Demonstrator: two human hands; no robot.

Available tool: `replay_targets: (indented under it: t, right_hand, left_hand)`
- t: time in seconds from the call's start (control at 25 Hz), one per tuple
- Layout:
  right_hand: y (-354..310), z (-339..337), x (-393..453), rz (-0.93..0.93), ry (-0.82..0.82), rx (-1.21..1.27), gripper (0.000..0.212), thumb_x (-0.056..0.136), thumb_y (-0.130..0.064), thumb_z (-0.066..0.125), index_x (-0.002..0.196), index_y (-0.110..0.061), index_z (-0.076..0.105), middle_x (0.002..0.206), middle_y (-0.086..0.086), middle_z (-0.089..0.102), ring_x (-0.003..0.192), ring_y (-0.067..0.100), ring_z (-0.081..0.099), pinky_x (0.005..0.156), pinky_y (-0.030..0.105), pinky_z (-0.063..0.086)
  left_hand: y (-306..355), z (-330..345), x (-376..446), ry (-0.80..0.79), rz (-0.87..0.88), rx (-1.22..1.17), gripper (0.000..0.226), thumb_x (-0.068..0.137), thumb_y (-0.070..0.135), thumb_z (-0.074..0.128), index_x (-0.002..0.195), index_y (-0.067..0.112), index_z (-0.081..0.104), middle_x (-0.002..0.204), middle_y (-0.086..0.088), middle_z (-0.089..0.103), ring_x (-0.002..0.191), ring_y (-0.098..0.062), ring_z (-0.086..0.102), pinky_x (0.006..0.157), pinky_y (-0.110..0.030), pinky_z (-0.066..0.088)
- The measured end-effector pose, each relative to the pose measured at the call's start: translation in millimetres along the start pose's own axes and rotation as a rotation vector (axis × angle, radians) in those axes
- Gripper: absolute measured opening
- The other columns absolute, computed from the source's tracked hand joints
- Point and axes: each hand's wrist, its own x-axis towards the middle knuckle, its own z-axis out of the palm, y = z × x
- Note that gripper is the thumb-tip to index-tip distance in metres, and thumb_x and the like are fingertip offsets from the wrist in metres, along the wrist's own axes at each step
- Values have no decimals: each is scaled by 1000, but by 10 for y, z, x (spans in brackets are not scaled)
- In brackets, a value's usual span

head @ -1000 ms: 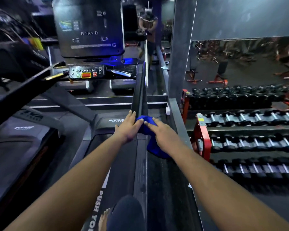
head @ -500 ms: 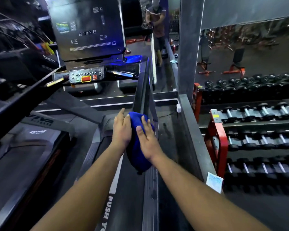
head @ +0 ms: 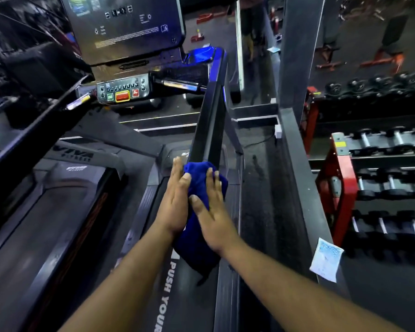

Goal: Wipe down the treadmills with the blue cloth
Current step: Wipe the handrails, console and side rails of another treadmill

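Note:
The blue cloth [head: 198,245] is draped over the treadmill's right handrail [head: 210,125], which runs from my hands up to the console. My left hand [head: 176,200] lies flat against the cloth's left side with straight fingers. My right hand [head: 211,212] presses the cloth from the right, fingers straight and spread. The cloth's lower end hangs down between my wrists. The treadmill console screen [head: 122,27] and its button panel [head: 122,91] with a red stop button stand ahead. The belt [head: 168,295] with white lettering lies below my arms.
A second treadmill [head: 58,212] stands to the left with its own dark handrail [head: 34,133]. On the right a grey ledge [head: 304,188] carries a small white packet [head: 326,259]. Beyond it, red racks [head: 340,195] hold several dumbbells. A mirror wall is ahead.
Both hands and the cloth have slid down and back along the handrail towards me. My fingers went from curled over the cloth to flat, sandwiching it. The view has tilted down.

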Motion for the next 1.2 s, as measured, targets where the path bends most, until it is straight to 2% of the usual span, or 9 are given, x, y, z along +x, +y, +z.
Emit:
replay_targets:
  t: [0.12,0.28,0.36,0.44,0.6,0.68,0.92,1.04,1.2]
  right_hand:
    - [70,-107,226,-151,6,-67,65,97,-44,41,155,-29,16,166,-8,-4,151,11,-15,124,36,-3]
    - [435,-530,693,-555,-199,-248,65,101,-39,41,154,-6,21,164,8,7,153,33,-4,124,51,4]
    - [533,-601,885,-464,-134,-221,72,100,-54,37,157,-19,11,165,2,-2,153,31,-4,122,58,5]
    - [427,-401,728,-188,-18,-44,74,97,-53,38,156,-24,3,166,0,-5,153,23,-9,122,56,3]
    - [161,-88,19,-180,-59,47,67,98,-46,34,156,-26,7,166,-9,-6,152,13,-12,123,36,-1]
    - [255,-183,318,-179,-26,22,68,97,-47,33,156,-27,6,166,-9,-6,152,10,-12,121,28,-3]
    - [401,-246,757,72,107,176,76,93,-57,31,157,-25,6,165,-10,-4,151,7,-13,125,43,0]
    - [99,-175,391,-111,-10,15,69,96,-55,28,155,-35,-1,164,-15,-13,150,7,-17,122,45,2]
    - [77,-459,1434,-246,-29,-334,68,92,-50,38,155,-25,26,167,0,0,152,28,-9,118,63,13]
  left_hand:
    - [-48,3,-5,-18,-51,-125,75,80,76,56,145,49,29,163,4,25,150,-9,22,124,-46,16]
    - [46,42,-57,91,-17,186,81,88,67,42,156,27,22,162,11,21,149,-2,19,125,-42,17]
    - [135,76,-77,90,-27,483,83,87,71,29,157,29,15,162,18,10,150,2,7,125,-41,10]
    - [175,87,-71,88,-79,660,85,84,76,20,157,34,9,163,21,1,149,5,-3,125,-45,2]
    - [167,137,-65,177,-137,482,80,83,74,28,153,38,15,157,26,7,147,11,3,125,-46,7]
    - [169,150,-65,201,-154,462,74,85,73,29,151,40,17,158,25,11,146,11,6,125,-45,8]
    - [208,157,-20,154,-225,632,77,84,74,25,153,42,17,163,21,10,146,11,3,126,-43,8]
    - [200,128,-3,149,-154,506,69,87,70,30,150,43,24,163,16,18,147,9,10,126,-38,11]
    - [210,114,2,87,-113,601,63,89,70,25,147,49,9,159,27,5,147,10,0,126,-42,7]
